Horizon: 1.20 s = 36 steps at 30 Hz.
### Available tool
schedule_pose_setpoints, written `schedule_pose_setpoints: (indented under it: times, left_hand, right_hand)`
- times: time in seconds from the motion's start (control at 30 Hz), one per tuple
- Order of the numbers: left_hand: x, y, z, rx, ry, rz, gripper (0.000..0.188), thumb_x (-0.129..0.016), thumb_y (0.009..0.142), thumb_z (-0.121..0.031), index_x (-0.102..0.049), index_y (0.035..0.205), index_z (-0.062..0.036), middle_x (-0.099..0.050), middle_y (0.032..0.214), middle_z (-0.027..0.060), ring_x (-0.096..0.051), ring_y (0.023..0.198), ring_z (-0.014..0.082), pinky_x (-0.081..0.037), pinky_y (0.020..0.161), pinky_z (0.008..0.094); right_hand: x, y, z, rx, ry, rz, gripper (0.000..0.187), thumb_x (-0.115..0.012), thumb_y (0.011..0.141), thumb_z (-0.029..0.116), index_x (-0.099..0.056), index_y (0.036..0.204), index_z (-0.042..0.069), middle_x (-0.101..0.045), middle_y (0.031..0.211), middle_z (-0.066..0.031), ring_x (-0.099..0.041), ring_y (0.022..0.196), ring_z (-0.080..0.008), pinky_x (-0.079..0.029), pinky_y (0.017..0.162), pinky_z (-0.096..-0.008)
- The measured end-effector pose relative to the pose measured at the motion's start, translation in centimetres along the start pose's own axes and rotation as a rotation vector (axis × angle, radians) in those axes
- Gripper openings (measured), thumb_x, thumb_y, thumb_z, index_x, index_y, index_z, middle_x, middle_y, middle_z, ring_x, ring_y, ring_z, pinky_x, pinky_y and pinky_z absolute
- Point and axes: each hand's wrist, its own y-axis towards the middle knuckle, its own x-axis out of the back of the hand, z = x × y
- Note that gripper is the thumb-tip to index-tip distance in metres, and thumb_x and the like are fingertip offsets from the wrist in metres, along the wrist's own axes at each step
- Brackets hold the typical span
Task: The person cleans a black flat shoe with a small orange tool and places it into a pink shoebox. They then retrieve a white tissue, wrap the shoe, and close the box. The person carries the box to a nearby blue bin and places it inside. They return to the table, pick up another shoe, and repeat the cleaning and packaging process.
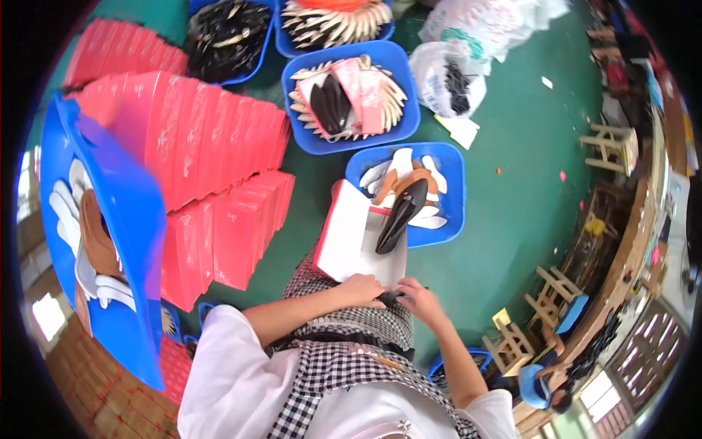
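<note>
Under me is a green floor (512, 219) with small paper scraps. At my right stand wooden stools (610, 146) beside a long wooden bench (629, 249). Daylight comes through windows (651, 344) low at the right and another window (47, 314) at my left.

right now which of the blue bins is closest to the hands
The blue bin just past the open white box, holding white and tan insoles. The other bins sit farther up the floor or off to the left.

Left hand (362, 290) and right hand (418, 298) close together at the lap — fingers curled, forearms bent inward from below.
</note>
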Motion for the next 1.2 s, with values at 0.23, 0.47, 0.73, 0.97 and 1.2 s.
schedule_pose_setpoints:
  times: [0.23, 0.47, 0.73, 0.97, 1.2]
  left_hand:
    - [-4.5, 5.4, -3.5, -0.346, 0.591, 0.039, 0.011, -0.065, 0.071, -0.021, -0.072, 0.074, -0.0126, -0.068, 0.075, 0.0045, -0.061, 0.087, 0.0237, -0.044, 0.078, 0.0385]
    - [-14.4, 12.5, -11.0, -0.512, 0.739, 0.426, 0.014, -0.059, 0.076, -0.025, -0.068, 0.067, -0.0196, -0.067, 0.070, -0.0001, -0.063, 0.073, 0.0183, -0.038, 0.080, 0.0373]
    - [-17.2, 22.8, -24.4, -0.477, 0.849, 0.182, 0.021, -0.058, 0.082, -0.034, -0.070, 0.073, -0.0194, -0.068, 0.070, 0.0049, -0.065, 0.070, 0.0195, -0.039, 0.079, 0.0385]
    - [-8.5, 28.1, -20.0, -0.128, 0.864, 0.175, 0.038, -0.058, 0.083, -0.053, -0.074, 0.081, -0.0185, -0.069, 0.072, 0.0080, -0.066, 0.069, 0.0278, -0.048, 0.072, 0.0425]
    - [-12.1, 31.5, -16.5, 0.426, 0.806, 0.221, 0.042, -0.062, 0.080, -0.053, -0.074, 0.084, -0.0134, -0.070, 0.082, 0.0138, -0.069, 0.078, 0.0312, -0.054, 0.070, 0.0442]
  right_hand:
    - [-6.2, -11.2, -1.6, -0.019, 0.009, -0.577, 0.017, -0.067, 0.080, 0.004, -0.063, 0.096, 0.003, -0.061, 0.109, -0.0118, -0.063, 0.092, -0.0342, -0.052, 0.077, -0.0403]
    - [-12.3, -23.0, -9.9, -0.104, -0.015, -0.862, 0.023, -0.067, 0.079, 0.005, -0.067, 0.102, 0.009, -0.062, 0.107, -0.0092, -0.059, 0.110, -0.0320, -0.052, 0.085, -0.0411]
    - [-8.2, -38.2, -17.1, -0.199, 0.267, -1.306, 0.029, -0.063, 0.084, 0.005, -0.067, 0.113, 0.009, -0.063, 0.119, -0.0135, -0.066, 0.099, -0.0290, -0.053, 0.085, -0.0329]
    - [-5.9, -47.6, -28.4, -0.672, 0.426, -1.700, 0.050, -0.058, 0.091, 0.011, -0.044, 0.139, 0.009, -0.066, 0.098, -0.0221, -0.064, 0.086, -0.0387, -0.050, 0.080, -0.0388]
    - [-4.4, -49.0, -39.3, -0.787, 0.351, -1.447, 0.038, -0.055, 0.091, 0.015, -0.052, 0.129, 0.008, -0.066, 0.097, -0.0220, -0.063, 0.087, -0.0415, -0.050, 0.080, -0.0460]
